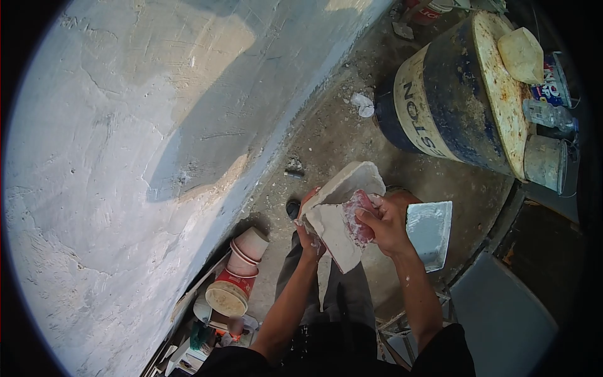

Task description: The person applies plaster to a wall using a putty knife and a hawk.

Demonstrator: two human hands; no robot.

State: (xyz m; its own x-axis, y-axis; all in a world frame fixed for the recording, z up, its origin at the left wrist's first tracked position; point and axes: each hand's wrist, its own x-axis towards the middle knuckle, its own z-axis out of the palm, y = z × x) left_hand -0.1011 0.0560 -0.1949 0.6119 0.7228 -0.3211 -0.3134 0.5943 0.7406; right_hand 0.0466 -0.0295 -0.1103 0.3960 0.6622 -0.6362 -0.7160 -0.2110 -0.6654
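My left hand (309, 229) grips the left side of a plaster-coated container (342, 185), with the fingers wrapped round its edge. Against it lies a flat board (336, 235) covered in pale plaster, close to the same hand. My right hand (386, 223) is closed on a reddish, plaster-smeared piece (359, 217), pressed against the right part of the board. White residue marks both hands and the right forearm. The undersides of the container and board are hidden.
A plastered wall (113, 125) fills the left. A large drum (440, 94) lies upper right, a white-coated tray (429, 235) to the right. Stacked buckets (242, 273) stand lower left beside the wall. A grey panel (496, 314) is lower right.
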